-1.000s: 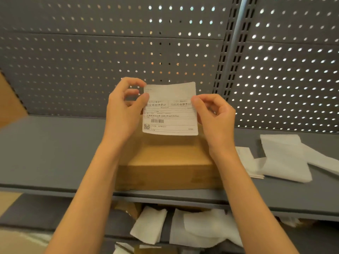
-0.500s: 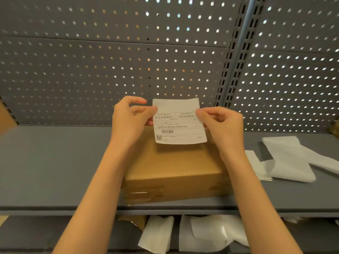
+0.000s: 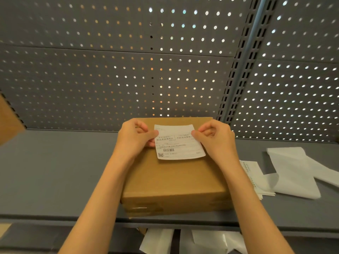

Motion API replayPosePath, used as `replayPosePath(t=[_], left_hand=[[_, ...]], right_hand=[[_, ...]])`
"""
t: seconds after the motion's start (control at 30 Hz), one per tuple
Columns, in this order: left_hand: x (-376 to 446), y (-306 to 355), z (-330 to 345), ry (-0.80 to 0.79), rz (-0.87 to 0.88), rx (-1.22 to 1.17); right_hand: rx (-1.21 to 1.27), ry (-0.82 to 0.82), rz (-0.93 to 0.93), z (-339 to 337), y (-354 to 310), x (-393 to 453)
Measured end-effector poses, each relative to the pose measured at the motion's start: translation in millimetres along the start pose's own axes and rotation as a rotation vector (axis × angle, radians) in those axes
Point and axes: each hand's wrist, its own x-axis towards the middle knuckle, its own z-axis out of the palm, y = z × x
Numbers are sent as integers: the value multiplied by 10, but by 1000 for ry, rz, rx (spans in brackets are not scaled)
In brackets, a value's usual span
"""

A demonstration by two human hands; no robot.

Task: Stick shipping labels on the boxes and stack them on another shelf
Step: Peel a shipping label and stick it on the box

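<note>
Pinching label (image 3: 178, 142) side edges, both hands; long axis left-right over box (image 3: 174, 180).

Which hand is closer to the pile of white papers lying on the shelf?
The right hand. It pinches the label's right edge over the box, on the side nearest the white papers. The left hand pinches the label's far edge, further away.

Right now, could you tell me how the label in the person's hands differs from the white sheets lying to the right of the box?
The shipping label carries print, a barcode and a QR code; the white sheets look blank. The label is pinched by the left hand and the right hand over the cardboard box; the sheets lie loose on the shelf. The label looks smaller. Both are white paper.
</note>
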Motion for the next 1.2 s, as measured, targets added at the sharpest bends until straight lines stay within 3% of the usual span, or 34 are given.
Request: replayPosePath(t=[1.2], left_hand=[[201,77,123,-81,-14,307]], right_hand=[[-131,-54,23,38,75,179]])
